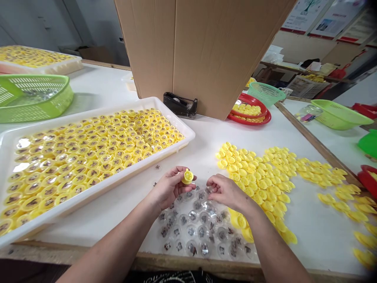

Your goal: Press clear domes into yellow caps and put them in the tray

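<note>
My left hand (pixel 173 184) pinches a small round yellow plastic cap (pixel 188 177) with a little tab, its hollow side facing me. Close to it, my right hand (pixel 225 191) has its fingers curled together over the clear plastic domes (pixel 193 216), and what lies between the fingertips is hard to make out. These domes carry small dark printed pictures and lie spread on the white table below both hands. Beside my right forearm, many loose yellow caps (pixel 259 177) are heaped across the tabletop.
On the left, a white tray (pixel 176 147) holds rows of yellow caps with printed pictures. A black tape dispenser (pixel 180 105) stands before a large cardboard box (pixel 200 51). Red plates (pixel 263 120) are at the back right. A green basket (pixel 53 104) sits far left.
</note>
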Available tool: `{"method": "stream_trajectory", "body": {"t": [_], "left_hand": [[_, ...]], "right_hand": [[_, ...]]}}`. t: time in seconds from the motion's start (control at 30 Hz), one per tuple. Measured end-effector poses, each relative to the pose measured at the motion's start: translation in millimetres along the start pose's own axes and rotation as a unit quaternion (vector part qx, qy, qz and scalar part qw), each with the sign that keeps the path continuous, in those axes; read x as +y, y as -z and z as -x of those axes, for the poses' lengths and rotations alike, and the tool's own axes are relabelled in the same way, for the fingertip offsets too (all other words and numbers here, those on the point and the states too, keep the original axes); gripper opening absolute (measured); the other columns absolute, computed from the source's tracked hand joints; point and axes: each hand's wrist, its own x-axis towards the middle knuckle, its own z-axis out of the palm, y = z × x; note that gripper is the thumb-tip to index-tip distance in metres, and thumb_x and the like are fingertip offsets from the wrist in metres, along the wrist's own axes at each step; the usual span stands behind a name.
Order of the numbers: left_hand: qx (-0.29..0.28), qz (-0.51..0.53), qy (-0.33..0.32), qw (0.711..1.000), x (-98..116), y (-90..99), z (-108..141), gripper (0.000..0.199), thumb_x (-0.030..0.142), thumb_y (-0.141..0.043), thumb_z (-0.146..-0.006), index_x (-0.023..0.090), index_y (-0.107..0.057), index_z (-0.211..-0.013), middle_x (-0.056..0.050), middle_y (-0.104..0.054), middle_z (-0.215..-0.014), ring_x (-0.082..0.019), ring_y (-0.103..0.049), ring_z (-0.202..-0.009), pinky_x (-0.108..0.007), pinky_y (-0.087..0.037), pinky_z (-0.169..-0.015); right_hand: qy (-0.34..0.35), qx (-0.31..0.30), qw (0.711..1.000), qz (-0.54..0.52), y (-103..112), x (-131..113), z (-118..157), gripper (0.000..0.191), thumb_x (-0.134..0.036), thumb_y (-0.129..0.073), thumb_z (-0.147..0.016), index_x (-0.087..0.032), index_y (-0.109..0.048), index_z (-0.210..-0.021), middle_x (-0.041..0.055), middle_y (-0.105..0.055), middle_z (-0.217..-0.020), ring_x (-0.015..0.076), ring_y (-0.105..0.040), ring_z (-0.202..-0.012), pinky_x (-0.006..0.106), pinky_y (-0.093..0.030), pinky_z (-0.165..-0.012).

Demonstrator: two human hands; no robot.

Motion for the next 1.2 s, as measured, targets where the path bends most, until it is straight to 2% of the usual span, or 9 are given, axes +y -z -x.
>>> {"method": "stream_trajectory", "body": {"t": [0.2,0.33,0.43,0.5,0.63,0.73,0.87,1.0,1.2], "left_hand": [[-0.034,-0.001,-0.004,0.999,-4.6,-0.3,0.9,0.029,0.021,-0.055,-0.086,0.014,-0.053,-0.114,-0.016,-0.066,-0.099,-0.013,-0.065,-0.064,-0.017,-0.050,-0.054],[-0.051,-0.001,0.010,0.999,-7.2,-1.5,1.9,0.026,0.021,-0.058,-0.084,0.011,-0.058,-0.108,-0.016,-0.065,-0.100,-0.013,-0.065,-0.068,-0.018,-0.052,-0.059],[-0.066,0.007,0.002,0.998,-10.6,-2.8,2.7,0.023,0.021,-0.060,-0.083,0.012,-0.059,-0.104,-0.013,-0.065,-0.097,-0.017,-0.067,-0.076,-0.020,-0.054,-0.066],[-0.074,0.014,0.001,0.997,-13.0,-3.7,3.2,0.022,0.019,-0.062,-0.081,0.012,-0.058,-0.101,-0.011,-0.065,-0.094,-0.019,-0.067,-0.080,-0.021,-0.054,-0.069],[-0.087,0.017,-0.005,0.996,-16.2,-4.9,4.1,0.029,0.020,-0.063,-0.081,0.013,-0.056,-0.109,-0.010,-0.066,-0.090,-0.018,-0.067,-0.077,-0.021,-0.054,-0.064],[-0.083,0.024,-0.007,0.996,-17.0,-6.1,4.8,0.033,0.020,-0.065,-0.080,0.012,-0.059,-0.111,-0.011,-0.066,-0.096,-0.016,-0.067,-0.078,-0.019,-0.054,-0.066],[-0.064,0.034,-0.017,0.997,-17.1,-8.9,5.6,0.031,0.022,-0.072,-0.074,0.012,-0.062,-0.102,-0.009,-0.067,-0.093,-0.014,-0.066,-0.077,-0.022,-0.053,-0.072],[-0.042,0.025,-0.042,0.998,-17.9,-13.6,7.6,0.034,0.024,-0.076,-0.069,0.013,-0.059,-0.097,-0.006,-0.066,-0.087,-0.013,-0.064,-0.075,-0.027,-0.052,-0.075],[-0.032,-0.008,-0.066,0.997,-19.2,-17.1,10.5,0.036,0.027,-0.077,-0.067,0.014,-0.058,-0.093,-0.004,-0.063,-0.086,-0.013,-0.061,-0.075,-0.029,-0.051,-0.074]], "right_hand": [[0.009,0.041,0.992,-0.122,10.0,-8.6,7.7,0.018,-0.021,-0.063,-0.074,-0.021,-0.063,-0.092,0.0016,-0.058,-0.089,0.0133,-0.057,-0.074,0.028,-0.049,-0.067],[-0.001,0.040,0.982,-0.186,11.7,-11.4,9.6,0.014,-0.025,-0.056,-0.080,-0.020,-0.066,-0.087,0.0034,-0.062,-0.090,0.0142,-0.060,-0.074,0.028,-0.050,-0.064],[-0.014,0.031,0.960,-0.279,9.6,-16.4,9.8,0.018,-0.026,-0.056,-0.081,-0.020,-0.064,-0.096,0.0022,-0.064,-0.083,0.0136,-0.062,-0.069,0.028,-0.050,-0.060],[0.001,0.021,0.941,-0.337,7.8,-22.6,9.8,0.022,-0.025,-0.058,-0.081,-0.022,-0.061,-0.102,0.0004,-0.063,-0.079,0.0129,-0.063,-0.067,0.027,-0.050,-0.057],[0.028,0.007,0.920,-0.390,3.2,-34.4,6.8,0.014,-0.023,-0.060,-0.081,-0.021,-0.060,-0.095,-0.0015,-0.064,-0.072,0.0123,-0.064,-0.066,0.026,-0.051,-0.059],[0.044,0.023,0.922,-0.385,-2.1,-37.1,1.4,0.011,-0.023,-0.061,-0.081,-0.021,-0.063,-0.092,-0.0009,-0.063,-0.079,0.0112,-0.063,-0.066,0.026,-0.052,-0.059],[0.072,0.068,0.929,-0.356,-9.0,-36.3,-3.0,0.015,-0.023,-0.062,-0.080,-0.023,-0.067,-0.094,0.0008,-0.060,-0.093,0.0096,-0.060,-0.066,0.026,-0.052,-0.059],[0.067,0.092,0.949,-0.293,-12.2,-39.3,0.1,0.024,-0.023,-0.064,-0.077,-0.023,-0.067,-0.101,0.0029,-0.063,-0.094,0.0124,-0.060,-0.073,0.029,-0.055,-0.067],[0.085,0.129,0.977,-0.148,-7.9,-48.8,3.9,0.021,-0.017,-0.067,-0.073,-0.023,-0.066,-0.093,0.0014,-0.064,-0.085,0.0140,-0.060,-0.073,0.030,-0.053,-0.066]]}}
